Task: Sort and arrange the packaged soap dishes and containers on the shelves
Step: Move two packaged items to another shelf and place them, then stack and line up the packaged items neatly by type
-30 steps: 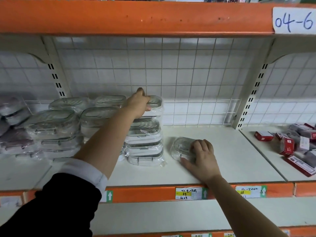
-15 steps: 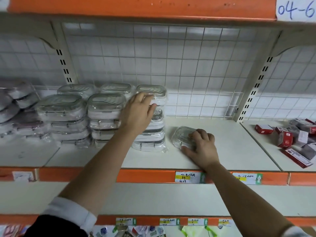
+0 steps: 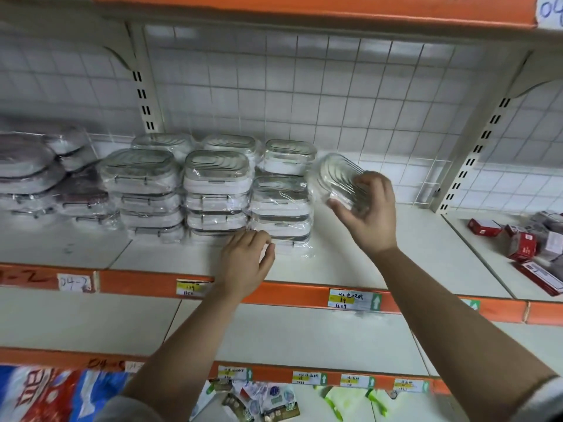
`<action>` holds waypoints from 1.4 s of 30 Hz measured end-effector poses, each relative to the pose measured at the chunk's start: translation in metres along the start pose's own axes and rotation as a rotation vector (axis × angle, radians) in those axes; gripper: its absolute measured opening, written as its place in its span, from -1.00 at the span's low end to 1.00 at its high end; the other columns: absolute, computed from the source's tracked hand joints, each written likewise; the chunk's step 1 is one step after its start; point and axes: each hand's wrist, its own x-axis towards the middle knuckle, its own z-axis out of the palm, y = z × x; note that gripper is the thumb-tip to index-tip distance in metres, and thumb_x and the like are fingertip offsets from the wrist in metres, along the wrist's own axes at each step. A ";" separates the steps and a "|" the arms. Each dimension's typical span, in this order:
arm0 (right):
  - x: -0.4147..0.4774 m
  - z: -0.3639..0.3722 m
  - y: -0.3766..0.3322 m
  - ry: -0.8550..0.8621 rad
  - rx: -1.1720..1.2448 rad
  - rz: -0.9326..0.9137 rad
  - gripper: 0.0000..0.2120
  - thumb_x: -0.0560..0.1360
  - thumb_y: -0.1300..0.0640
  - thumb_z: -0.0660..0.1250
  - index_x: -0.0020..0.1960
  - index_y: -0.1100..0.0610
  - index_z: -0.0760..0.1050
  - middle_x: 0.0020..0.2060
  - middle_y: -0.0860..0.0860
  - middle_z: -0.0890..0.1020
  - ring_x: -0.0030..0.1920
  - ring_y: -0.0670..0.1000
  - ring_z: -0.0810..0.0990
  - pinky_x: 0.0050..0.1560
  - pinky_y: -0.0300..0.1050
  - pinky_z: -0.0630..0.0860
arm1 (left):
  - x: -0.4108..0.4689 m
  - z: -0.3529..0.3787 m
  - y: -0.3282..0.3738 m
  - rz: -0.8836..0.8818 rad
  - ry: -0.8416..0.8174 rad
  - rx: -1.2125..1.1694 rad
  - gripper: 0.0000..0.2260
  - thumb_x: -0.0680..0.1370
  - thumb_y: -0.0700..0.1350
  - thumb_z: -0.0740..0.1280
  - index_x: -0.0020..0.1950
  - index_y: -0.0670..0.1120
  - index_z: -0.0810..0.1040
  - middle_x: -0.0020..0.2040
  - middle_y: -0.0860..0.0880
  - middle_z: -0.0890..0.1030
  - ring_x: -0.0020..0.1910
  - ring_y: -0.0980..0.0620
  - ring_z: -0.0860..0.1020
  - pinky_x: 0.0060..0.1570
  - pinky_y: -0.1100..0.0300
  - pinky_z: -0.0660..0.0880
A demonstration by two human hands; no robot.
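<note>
**A:** What lies nearest?

**B:** Bright printed bags (image 3: pixel 39 394) at the bottom. Above them, both forearms reach up over the orange front rail (image 3: pixel 289 292) of the shelf (image 3: pixel 411 263), which carries a handwritten price label (image 3: pixel 353 299).

**A:** And the left hand (image 3: pixel 243 263)?

**B:** It is low at the shelf's front edge, at the foot of the stacks. Its fingers (image 3: pixel 259 239) are loosely curled and hold nothing. I cannot tell whether they touch the bottom wrapper.

**A:** Where is the loose dish?

**B:** The right hand (image 3: pixel 365 214) holds it, lifted off the shelf just beside the rightmost stack. The thumb is under it and the other fingers curl over its lower end, gripping it.

**A:** How does it point?

**B:** The clear soap dish (image 3: pixel 336 178) is tipped up on edge. Its long axis slants from upper left to lower right, and its ribbed face is turned toward the camera.

**A:** How does it look?

**B:** It is an oval of transparent plastic with raised ridges running lengthwise.

**A:** What is behind it?

**B:** The stacks of wrapped containers (image 3: pixel 213 190) have white bodies and grey lids under clear film. They stand packed side by side, several high. Darker wrapped packs (image 3: pixel 30 169) are heaped further left.

**A:** Is there room to move?

**B:** Right of the stacks the white shelf runs open to the slotted upright (image 3: pixel 475 153). Beyond that lie small red boxes (image 3: pixel 521 245). A wire grid (image 3: pixel 335 102) closes the back.
</note>
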 end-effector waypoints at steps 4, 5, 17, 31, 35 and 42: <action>0.029 0.022 -0.028 -0.131 0.044 -0.080 -0.52 0.35 -0.03 0.56 0.15 0.18 0.53 0.10 0.04 0.45 0.15 0.04 0.50 0.22 0.00 0.47 | -0.002 0.001 -0.001 -0.011 -0.018 -0.003 -0.78 0.57 -0.05 0.19 -0.11 -0.13 0.56 -0.23 -0.04 0.60 -0.20 -0.14 0.57 -0.09 0.01 0.50; 0.033 0.028 -0.034 -0.177 0.032 -0.090 -0.51 0.35 -0.04 0.56 0.15 0.18 0.54 0.10 0.05 0.46 0.15 0.04 0.51 0.23 0.01 0.46 | -0.003 0.001 -0.002 -0.011 -0.007 -0.008 -0.79 0.56 -0.05 0.20 -0.11 -0.13 0.56 -0.24 -0.04 0.60 -0.22 -0.13 0.56 -0.12 0.02 0.50; 0.051 0.068 -0.053 -0.338 -0.181 -0.050 -0.54 0.38 -0.07 0.51 0.18 0.14 0.58 0.11 0.05 0.58 0.21 0.17 0.43 0.22 -0.06 0.33 | -0.004 0.009 -0.009 0.075 0.118 0.016 -0.85 0.52 -0.09 0.23 -0.15 -0.10 0.55 -0.34 0.01 0.54 -0.33 -0.04 0.54 -0.23 0.08 0.45; 0.038 0.068 -0.053 -0.336 -0.223 -0.129 -0.58 0.45 -0.04 0.46 0.22 0.15 0.56 0.10 0.06 0.61 0.21 0.15 0.46 0.20 0.03 0.42 | -0.003 0.008 -0.008 0.072 0.088 0.017 -0.89 0.50 -0.13 0.27 -0.17 -0.12 0.55 -0.37 0.00 0.53 -0.35 -0.05 0.54 -0.25 0.07 0.49; 0.036 0.065 -0.052 -0.395 -0.241 -0.135 -0.55 0.50 -0.03 0.40 0.31 0.16 0.48 0.19 0.10 0.56 0.30 0.15 0.41 0.32 0.01 0.33 | -0.003 0.006 -0.006 0.061 0.064 0.012 -0.89 0.50 -0.13 0.27 -0.16 -0.12 0.56 -0.36 0.00 0.54 -0.35 -0.05 0.54 -0.25 0.07 0.50; 0.012 0.020 -0.045 -0.305 -0.199 -0.075 -0.58 0.60 0.02 0.25 0.40 0.19 0.39 0.33 0.10 0.47 0.39 0.10 0.33 0.41 -0.06 0.26 | -0.002 -0.003 0.001 0.070 -0.014 0.017 -0.78 0.54 -0.05 0.19 -0.12 -0.11 0.58 -0.27 0.00 0.60 -0.23 -0.10 0.58 -0.14 0.03 0.48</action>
